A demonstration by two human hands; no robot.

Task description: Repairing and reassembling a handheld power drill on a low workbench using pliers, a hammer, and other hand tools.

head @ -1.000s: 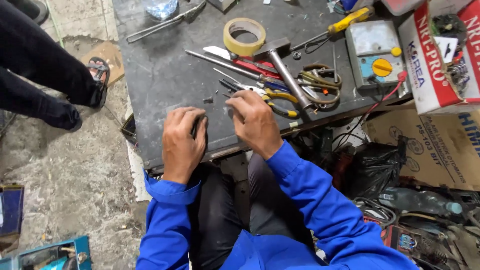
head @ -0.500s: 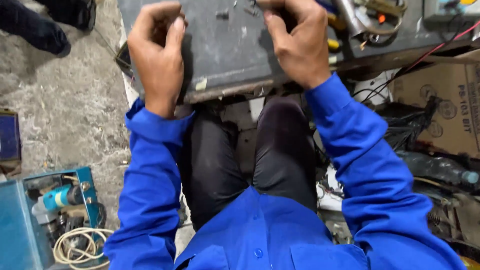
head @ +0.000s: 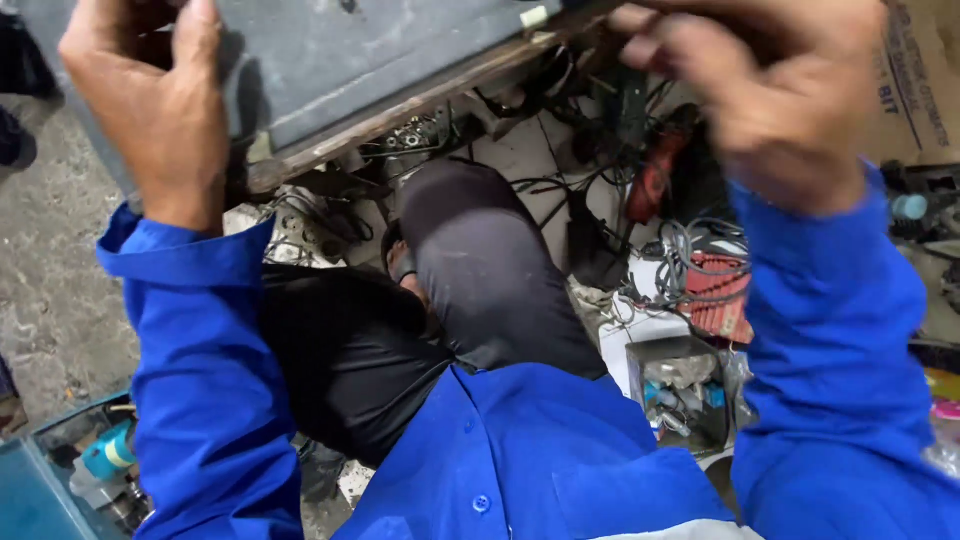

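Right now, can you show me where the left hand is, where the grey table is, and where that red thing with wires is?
left hand [head: 165, 110], head view, on its back.
grey table [head: 370, 55], head view, on its bare top.
red thing [head: 718, 290], head view, on its ribbed red side.

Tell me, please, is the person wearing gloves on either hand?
No, both the left hand and the right hand are bare above the blue sleeves.
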